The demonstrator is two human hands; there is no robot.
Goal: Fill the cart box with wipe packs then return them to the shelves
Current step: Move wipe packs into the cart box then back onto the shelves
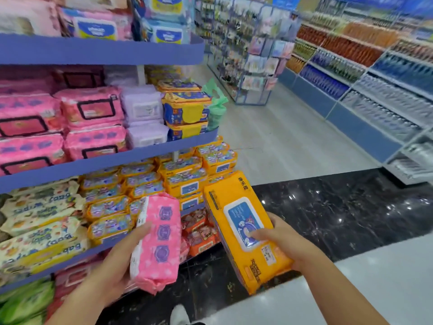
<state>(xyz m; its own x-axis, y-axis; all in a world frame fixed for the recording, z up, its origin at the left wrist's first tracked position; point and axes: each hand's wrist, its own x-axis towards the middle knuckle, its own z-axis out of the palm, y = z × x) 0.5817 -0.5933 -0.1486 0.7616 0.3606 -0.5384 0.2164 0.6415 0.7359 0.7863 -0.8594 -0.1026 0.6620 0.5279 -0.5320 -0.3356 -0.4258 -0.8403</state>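
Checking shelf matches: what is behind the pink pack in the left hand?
Behind the pink pack in the left hand are yellow packs and orange-red packs on the shelves. The stock directly behind it is covered.

Pink wipe pack (157,242): soft plastic film, faint sheen, crinkled at ends. Orange wipe pack (243,228): glossy film, smooth hard-plastic lid. Black floor strip (339,207): polished stone, mirror-glossy. Shelf edges (100,51): matt blue.
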